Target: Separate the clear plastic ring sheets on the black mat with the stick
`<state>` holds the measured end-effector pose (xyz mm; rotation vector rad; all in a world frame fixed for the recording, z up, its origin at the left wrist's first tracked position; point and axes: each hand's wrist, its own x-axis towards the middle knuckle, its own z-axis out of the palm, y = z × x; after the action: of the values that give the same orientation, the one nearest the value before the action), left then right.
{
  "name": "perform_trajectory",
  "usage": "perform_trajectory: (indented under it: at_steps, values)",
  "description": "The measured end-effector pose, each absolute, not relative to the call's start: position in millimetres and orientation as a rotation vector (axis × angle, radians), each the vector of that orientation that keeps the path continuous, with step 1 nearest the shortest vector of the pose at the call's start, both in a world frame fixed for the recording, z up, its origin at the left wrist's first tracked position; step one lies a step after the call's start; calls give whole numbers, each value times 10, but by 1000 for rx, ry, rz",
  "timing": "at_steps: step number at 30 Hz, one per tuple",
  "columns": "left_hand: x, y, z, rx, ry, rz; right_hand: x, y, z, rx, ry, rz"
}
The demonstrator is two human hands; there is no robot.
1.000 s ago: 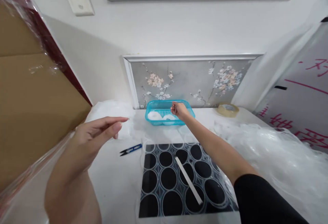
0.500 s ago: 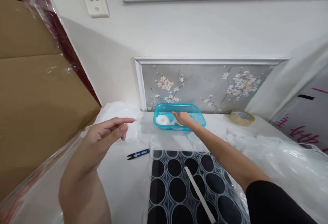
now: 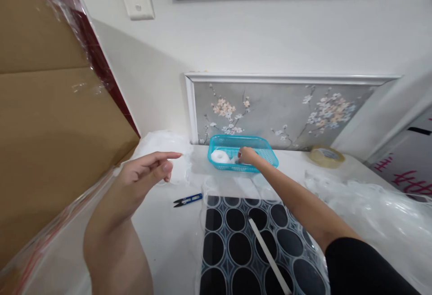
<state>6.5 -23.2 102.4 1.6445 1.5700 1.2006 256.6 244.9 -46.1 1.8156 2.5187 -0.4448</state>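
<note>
My right hand (image 3: 248, 155) reaches into a blue plastic basket (image 3: 216, 165) by the wall, its fingers curled and pressed together. Whatever they may grip is too small and hidden to name. Beside it in the basket lies a round white roll (image 3: 220, 156), with another white piece (image 3: 234, 160) close to the fingertips. My left hand (image 3: 148, 173) hovers at the left above the white table, index finger stretched and thumb apart, the other fingers curled. Nothing shows in it. Below and right of it, blue thread snips (image 3: 188, 200) rest on the table.
A dark mat with ovals (image 3: 240, 248) lies in front, a white strip (image 3: 268, 254) across it. Right of the basket are a clear tape roll (image 3: 326, 156) and piled clear plastic (image 3: 371, 214). White material (image 3: 162, 144) lies back left, beside a cardboard sheet (image 3: 60, 119).
My right hand has dipped lower into the basket, its fingers curling downward. My left hand keeps nearly the same pose. The whole view has shifted slightly.
</note>
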Motion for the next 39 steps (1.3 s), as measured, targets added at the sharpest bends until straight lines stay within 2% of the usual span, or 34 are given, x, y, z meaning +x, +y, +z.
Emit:
perform_trajectory:
  at_steps: [9,13,17,23,27,30,32,34,39]
  values:
    - [-35,-157,985,1704,1567,1179,2505,2347,-242,1655,2602,-859]
    - [-9,-154,1003,1700,1577,1150,2556,2401,-189,1740,2568,-1025]
    - [7,-136,998,1714,1572,1142,2657,2502,-193,1840,2536,-996]
    - [-26,-91,999,1720,1579,1049,2832,2625,-324,1992,2406,-740]
    - [196,1,954,1745,1550,1068,2985,2691,-459,1937,2230,-804]
    - [566,314,755,1875,1482,1046,3044,2693,-552,1887,2179,-873]
    - [834,692,557,2065,1471,877,3034,2681,-587,1876,2191,-892]
    - [1066,1163,356,2347,1598,513,3001,2673,-591,1863,2206,-904]
    - [1380,2176,-12,2500,1601,82,2969,2693,-498,1766,2269,-985]
